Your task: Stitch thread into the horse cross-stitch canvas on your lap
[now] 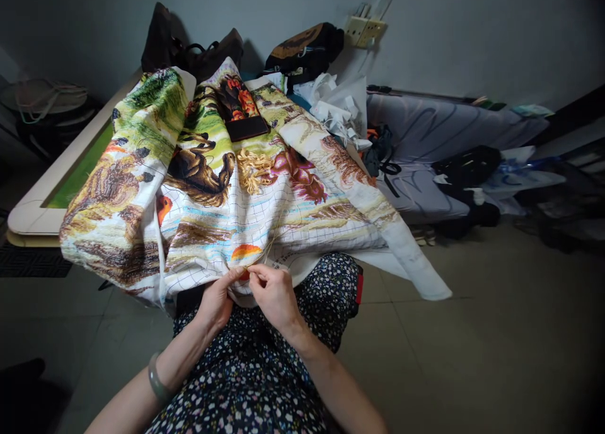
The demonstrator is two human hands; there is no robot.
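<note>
Left hand (218, 302) pinches the large white gridded embroidery cloth (265, 194) at its six o'clock edge; right hand (273, 292) is closed on yellow thread (270, 248), seemingly with a needle; draw thread gently, fabric taut.

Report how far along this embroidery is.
Done: most of the cloth carries stitched horses and flowers. In hand: the left hand pinches the near edge, and the right hand draws a thread beside an orange patch. Left: bare gridded squares around that patch.
</note>
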